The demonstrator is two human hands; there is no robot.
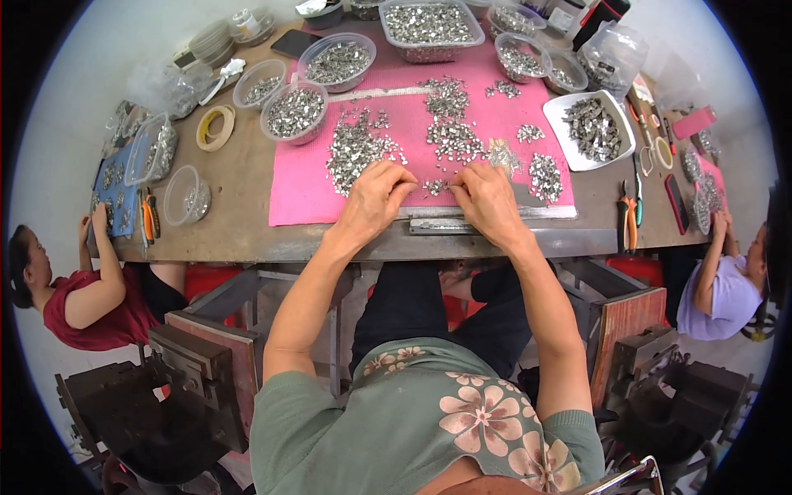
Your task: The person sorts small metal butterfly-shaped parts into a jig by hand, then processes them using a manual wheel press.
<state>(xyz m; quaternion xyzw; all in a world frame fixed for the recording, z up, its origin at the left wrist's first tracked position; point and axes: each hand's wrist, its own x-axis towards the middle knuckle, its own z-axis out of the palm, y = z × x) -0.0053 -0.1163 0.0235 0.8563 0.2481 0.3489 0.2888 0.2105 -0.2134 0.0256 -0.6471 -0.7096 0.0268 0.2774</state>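
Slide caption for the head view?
Left hand and right hand flank a small cluster of silvery pieces on a pink mat.

Mat — bright pink; metal pieces — silvery.

A roll of tape lies at left, a red-edged phone at right, as a maroon-shirted co-worker and a lavender-shirted co-worker sit on opposite sides.
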